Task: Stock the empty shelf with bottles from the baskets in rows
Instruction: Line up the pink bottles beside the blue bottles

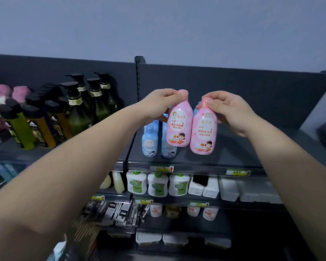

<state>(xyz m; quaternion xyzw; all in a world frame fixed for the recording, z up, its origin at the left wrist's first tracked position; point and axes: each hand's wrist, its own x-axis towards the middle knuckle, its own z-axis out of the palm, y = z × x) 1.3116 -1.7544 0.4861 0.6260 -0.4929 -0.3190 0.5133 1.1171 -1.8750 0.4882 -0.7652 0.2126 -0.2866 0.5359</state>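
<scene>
My left hand (pixel 161 102) grips the cap of a pink bottle (pixel 179 127) and holds it upright above the dark top shelf (pixel 233 157). My right hand (pixel 228 108) pinches the cap of a second pink bottle (pixel 203 132), which hangs just to the right of the first and touches it. Both bottles are off the shelf surface. Behind and to their left, blue bottles (pixel 150 144) stand in rows on the shelf, partly hidden by the pink ones. The baskets are out of sight.
Dark green pump bottles (pixel 94 104) and yellow tubes (pixel 24 129) fill the neighbouring shelf section on the left, past an upright post (pixel 138 80). White and green bottles (pixel 157 184) line the shelf below. The top shelf is bare to the right of the pink bottles.
</scene>
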